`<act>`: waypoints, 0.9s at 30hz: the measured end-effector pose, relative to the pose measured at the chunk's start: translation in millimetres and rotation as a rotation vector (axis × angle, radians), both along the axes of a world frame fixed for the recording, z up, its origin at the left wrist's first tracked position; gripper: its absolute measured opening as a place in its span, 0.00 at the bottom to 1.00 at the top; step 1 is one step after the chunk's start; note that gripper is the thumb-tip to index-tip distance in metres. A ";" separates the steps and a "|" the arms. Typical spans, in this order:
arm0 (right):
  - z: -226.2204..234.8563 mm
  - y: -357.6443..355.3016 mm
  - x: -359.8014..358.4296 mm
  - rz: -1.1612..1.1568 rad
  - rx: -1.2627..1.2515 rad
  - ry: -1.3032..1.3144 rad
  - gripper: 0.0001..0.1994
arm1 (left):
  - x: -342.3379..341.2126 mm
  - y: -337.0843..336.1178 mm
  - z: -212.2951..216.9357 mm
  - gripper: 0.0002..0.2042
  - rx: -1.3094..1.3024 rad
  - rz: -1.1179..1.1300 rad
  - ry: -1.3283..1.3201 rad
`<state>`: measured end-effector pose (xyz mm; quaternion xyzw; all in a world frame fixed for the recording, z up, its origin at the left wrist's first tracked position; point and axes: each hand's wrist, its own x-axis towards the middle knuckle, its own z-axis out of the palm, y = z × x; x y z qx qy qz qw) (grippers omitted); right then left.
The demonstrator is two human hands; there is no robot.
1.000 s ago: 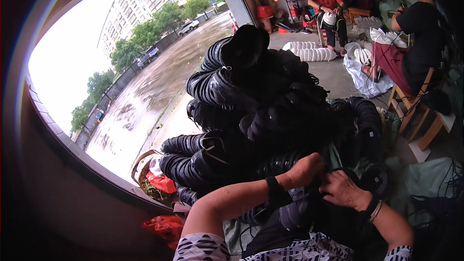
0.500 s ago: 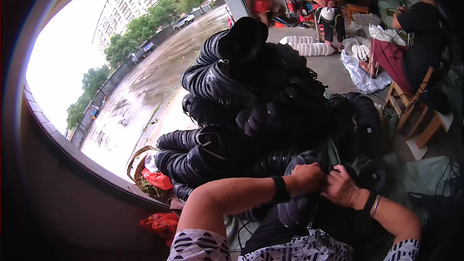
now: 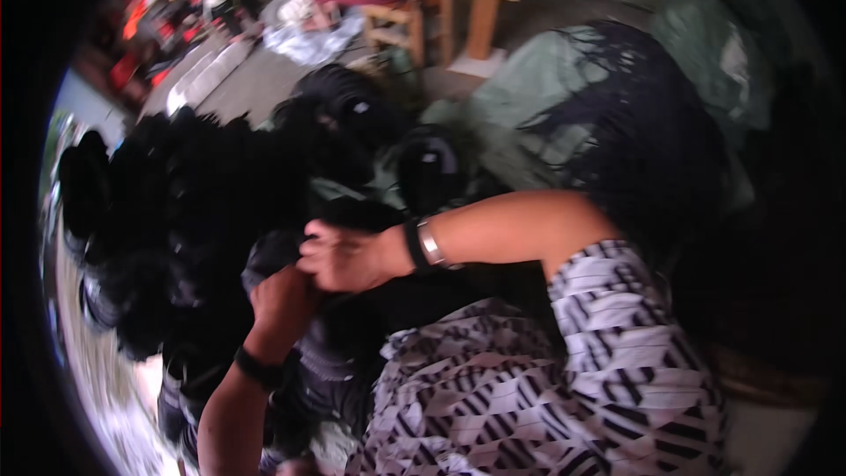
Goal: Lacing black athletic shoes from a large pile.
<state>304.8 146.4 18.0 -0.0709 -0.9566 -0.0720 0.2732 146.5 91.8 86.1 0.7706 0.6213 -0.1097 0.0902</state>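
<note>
My left hand (image 3: 280, 301) is closed, its fingers curled in and mostly hidden. My right hand (image 3: 345, 256) is closed right against it, knuckles up. What they pinch between them is dark and blurred, and I cannot make it out. Below and around them lies a dark grey nested roll of what look like shoe uppers (image 3: 328, 357), resting near my lap. Another black upper end (image 3: 429, 163) with a small white label lies just beyond my right hand. Both wrists carry black bands, and the right one also a metal bracelet.
A large heap of black nested rolls (image 3: 198, 203) fills the left. Green sacking (image 3: 529, 79) with a tangle of black laces (image 3: 648, 115) lies to the right. Farther off stand a wooden chair (image 3: 388, 31), a white bag (image 3: 308, 40) and seated people.
My view has swung to the right, so the heap now sits farther left and the laces show fully. Both hands stay close together and closed.
</note>
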 end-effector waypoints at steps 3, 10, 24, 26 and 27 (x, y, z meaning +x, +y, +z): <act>6.6 -6.4 1.1 -0.027 -0.056 0.011 0.09 | -7.0 -3.2 -4.4 0.10 0.078 -0.051 -0.141; 29.1 -34.6 -5.3 -0.090 -0.758 0.028 0.07 | -28.2 -26.5 1.1 0.02 0.230 0.309 -0.967; 43.6 -26.8 -7.9 -0.026 -1.899 0.172 0.09 | -65.1 -16.1 0.5 0.04 0.705 0.257 -0.849; 60.4 -0.4 28.1 -0.130 -1.970 0.425 0.10 | -156.7 -12.1 -8.7 0.03 0.918 0.420 -0.685; 46.7 24.8 54.5 -0.174 -1.932 0.665 0.12 | -214.6 -13.1 -17.2 0.05 0.974 0.600 -0.677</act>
